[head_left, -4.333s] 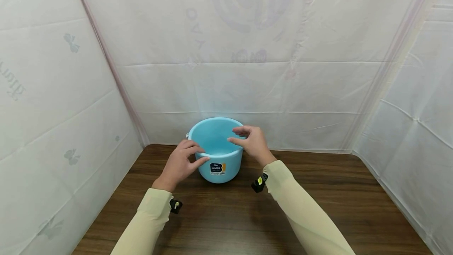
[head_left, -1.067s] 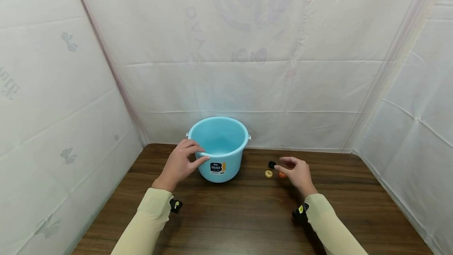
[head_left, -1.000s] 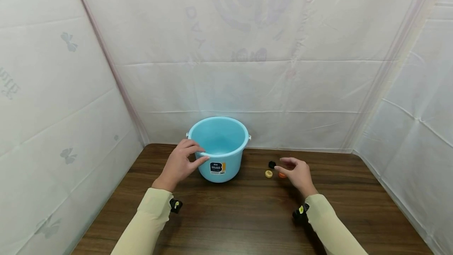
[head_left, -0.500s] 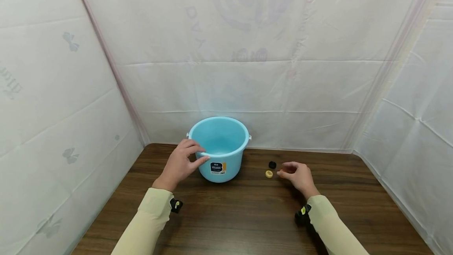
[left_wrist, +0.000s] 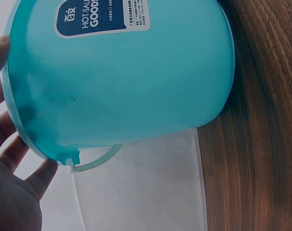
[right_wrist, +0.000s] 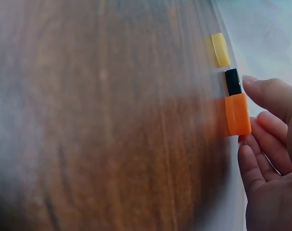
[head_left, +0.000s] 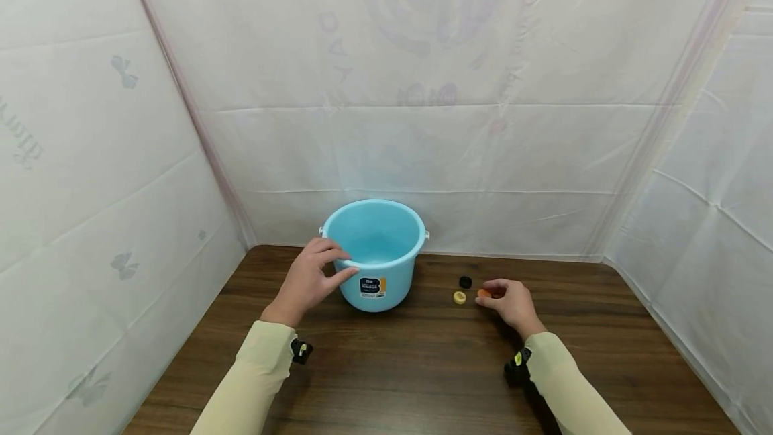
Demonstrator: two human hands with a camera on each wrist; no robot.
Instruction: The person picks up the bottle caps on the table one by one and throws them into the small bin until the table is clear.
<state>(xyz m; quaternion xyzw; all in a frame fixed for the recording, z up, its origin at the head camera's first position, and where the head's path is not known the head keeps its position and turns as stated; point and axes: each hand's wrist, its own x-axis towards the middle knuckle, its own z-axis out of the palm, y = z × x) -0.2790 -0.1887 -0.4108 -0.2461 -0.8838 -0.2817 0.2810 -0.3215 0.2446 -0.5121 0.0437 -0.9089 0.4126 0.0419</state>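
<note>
A light blue bucket (head_left: 377, 287) stands upright at the back left of the table. My left hand (head_left: 304, 284) holds its near left rim, thumb outside and fingers over the edge; the left wrist view shows the bucket's wall (left_wrist: 136, 86) up close. On the table to the right, my right hand (head_left: 510, 302) has thumb and fingers on either side of a small round orange piece (head_left: 484, 294). In the right wrist view, a gap shows between the thumb and the orange piece (right_wrist: 238, 114), while the fingertips are close to it.
A small yellow disc (head_left: 459, 297) and a small black disc (head_left: 466, 282) lie just left of my right hand. White sheeting (head_left: 386, 119) rises behind the dark wooden table (head_left: 386, 381) and along both sides.
My right hand went from the bucket's right rim to the small discs, then sank slightly, bringing its fingers around the orange piece. The left hand stays on the rim.
</note>
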